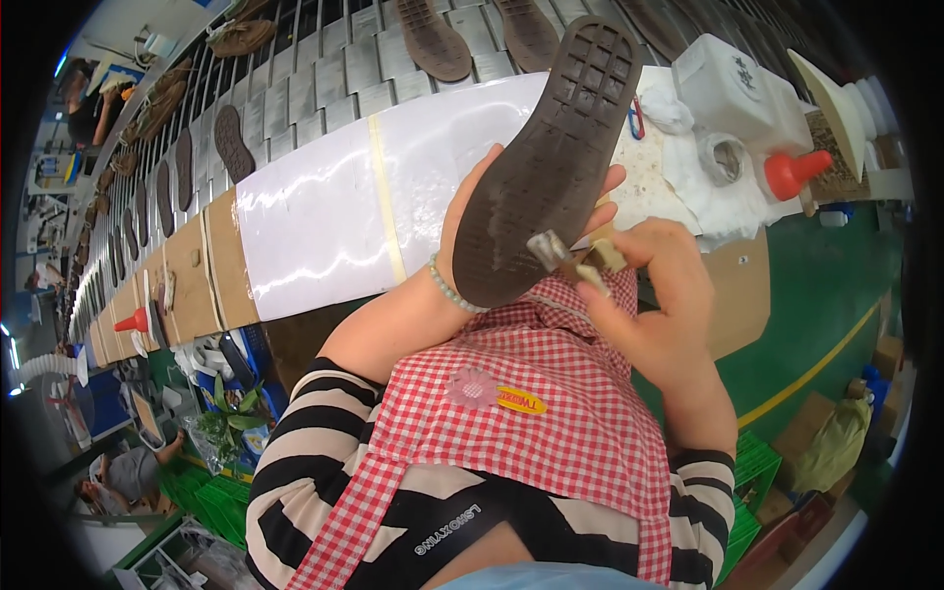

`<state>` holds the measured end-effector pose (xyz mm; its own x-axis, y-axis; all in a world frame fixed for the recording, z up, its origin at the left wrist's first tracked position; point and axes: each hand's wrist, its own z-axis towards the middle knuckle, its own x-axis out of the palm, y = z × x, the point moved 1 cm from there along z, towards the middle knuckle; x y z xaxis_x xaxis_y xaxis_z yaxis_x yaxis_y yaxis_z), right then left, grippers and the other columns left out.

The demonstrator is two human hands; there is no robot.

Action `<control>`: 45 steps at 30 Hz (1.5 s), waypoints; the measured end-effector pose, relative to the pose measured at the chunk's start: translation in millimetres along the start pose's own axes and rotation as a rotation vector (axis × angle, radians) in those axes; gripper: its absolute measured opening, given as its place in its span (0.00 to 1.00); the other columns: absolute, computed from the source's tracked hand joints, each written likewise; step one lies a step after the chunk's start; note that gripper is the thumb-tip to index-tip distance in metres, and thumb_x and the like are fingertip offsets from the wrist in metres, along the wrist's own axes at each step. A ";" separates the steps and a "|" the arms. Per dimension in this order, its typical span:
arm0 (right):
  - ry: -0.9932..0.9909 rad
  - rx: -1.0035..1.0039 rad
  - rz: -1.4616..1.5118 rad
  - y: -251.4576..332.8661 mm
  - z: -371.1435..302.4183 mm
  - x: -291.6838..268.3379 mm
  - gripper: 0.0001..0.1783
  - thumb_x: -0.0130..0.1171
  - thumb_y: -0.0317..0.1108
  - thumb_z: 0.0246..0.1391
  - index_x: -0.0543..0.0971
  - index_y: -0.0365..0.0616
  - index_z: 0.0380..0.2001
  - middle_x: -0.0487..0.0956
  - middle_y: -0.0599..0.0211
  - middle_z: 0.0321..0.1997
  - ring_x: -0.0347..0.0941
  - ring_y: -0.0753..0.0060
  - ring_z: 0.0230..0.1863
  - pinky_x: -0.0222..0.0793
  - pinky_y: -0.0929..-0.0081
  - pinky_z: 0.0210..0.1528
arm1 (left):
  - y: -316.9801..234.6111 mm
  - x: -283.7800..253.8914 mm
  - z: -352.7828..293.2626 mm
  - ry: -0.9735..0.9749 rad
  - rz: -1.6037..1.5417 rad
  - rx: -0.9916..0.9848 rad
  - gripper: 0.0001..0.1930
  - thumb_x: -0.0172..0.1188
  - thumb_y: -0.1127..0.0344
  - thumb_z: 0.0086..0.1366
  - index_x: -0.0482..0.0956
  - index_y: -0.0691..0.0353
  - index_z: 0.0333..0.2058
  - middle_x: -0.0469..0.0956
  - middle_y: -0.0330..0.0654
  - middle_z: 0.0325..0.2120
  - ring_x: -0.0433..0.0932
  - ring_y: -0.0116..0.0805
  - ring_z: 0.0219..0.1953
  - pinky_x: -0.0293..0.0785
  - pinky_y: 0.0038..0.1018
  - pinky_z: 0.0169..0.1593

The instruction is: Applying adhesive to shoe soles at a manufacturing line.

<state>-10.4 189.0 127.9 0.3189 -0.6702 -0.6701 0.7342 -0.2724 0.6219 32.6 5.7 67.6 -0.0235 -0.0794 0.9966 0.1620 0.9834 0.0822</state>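
A dark brown shoe sole (521, 187) lies tilted across my left hand (460, 218), its far end showing a grid of square recesses. The fingers wrap round it from below, with the fingertips showing at its right edge. In my right hand (674, 295), a small brush (546, 252) with a pale, flat tip is pinched between thumb and fingers. That tip is at the sole's lower right edge; whether it touches cannot be made out. The hand partly hides the brush's yellowish handle.
Beyond the white-covered worktop (315, 216) runs a slatted metal conveyor (354, 64) bearing several soles (433, 39) and shoes. To the right stand a white plastic jug (723, 84), a red nozzle (795, 175), a glass jar (726, 159) and a crumpled white cloth (693, 192).
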 end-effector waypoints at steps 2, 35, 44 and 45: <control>-0.042 0.017 -0.067 -2.2 1.7 -1.0 0.23 0.75 0.26 0.35 0.80 0.41 0.39 0.79 0.64 0.35 0.75 0.56 0.42 0.69 0.62 0.46 | 1.0 -1.2 -0.1 0.027 -0.001 -0.022 0.37 0.37 0.43 0.76 0.48 0.65 0.72 0.53 0.66 0.69 0.60 0.58 0.69 0.58 0.49 0.72; -0.138 -0.165 -0.020 4.4 27.3 7.3 0.25 0.73 0.29 0.35 0.80 0.42 0.42 0.80 0.64 0.37 0.76 0.56 0.44 0.68 0.61 0.50 | 6.1 -20.9 -7.6 0.034 -0.060 -0.092 0.31 0.36 0.48 0.77 0.63 0.69 0.65 0.74 0.60 0.55 0.74 0.53 0.59 0.70 0.41 0.64; -0.260 -0.122 -0.167 -8.4 54.9 -1.2 0.24 0.73 0.28 0.38 0.81 0.43 0.44 0.80 0.65 0.38 0.74 0.56 0.47 0.68 0.61 0.53 | -12.8 -28.3 -11.5 -0.001 -0.029 -0.067 0.32 0.38 0.45 0.76 0.66 0.67 0.64 0.74 0.56 0.58 0.76 0.47 0.58 0.75 0.41 0.61; -0.285 -0.112 -0.101 -7.8 55.3 -3.2 0.26 0.73 0.25 0.38 0.80 0.43 0.45 0.79 0.63 0.40 0.74 0.57 0.47 0.69 0.63 0.52 | -20.3 -27.2 -14.9 0.006 0.014 -0.058 0.32 0.38 0.46 0.76 0.65 0.68 0.65 0.73 0.57 0.59 0.76 0.50 0.59 0.75 0.42 0.61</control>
<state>-50.3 155.2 147.7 0.0721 -0.8142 -0.5760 0.8200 -0.2803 0.4989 44.7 -14.5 39.0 -0.0149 -0.0666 0.9977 0.2197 0.9732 0.0683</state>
